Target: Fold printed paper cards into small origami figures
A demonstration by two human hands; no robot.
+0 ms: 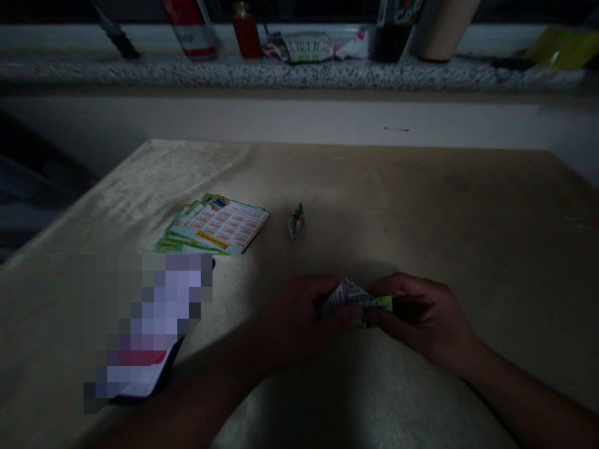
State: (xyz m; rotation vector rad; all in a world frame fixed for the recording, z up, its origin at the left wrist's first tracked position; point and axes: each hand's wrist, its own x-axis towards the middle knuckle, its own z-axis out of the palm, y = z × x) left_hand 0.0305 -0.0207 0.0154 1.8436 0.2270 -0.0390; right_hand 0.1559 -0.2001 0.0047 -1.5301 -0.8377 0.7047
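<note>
My left hand and my right hand meet low in the middle of the table, both pinched on one small folded piece of printed paper, green and white. A finished-looking small folded paper piece stands on the table beyond my hands. A fanned stack of printed leaflets with red and green print lies to the left of it, out of reach of either hand.
The table is covered with a beige cloth. A phone with a lit, blurred screen lies near the left front. Behind, a speckled stone ledge holds a red can, a small red bottle, packets and a pale cup.
</note>
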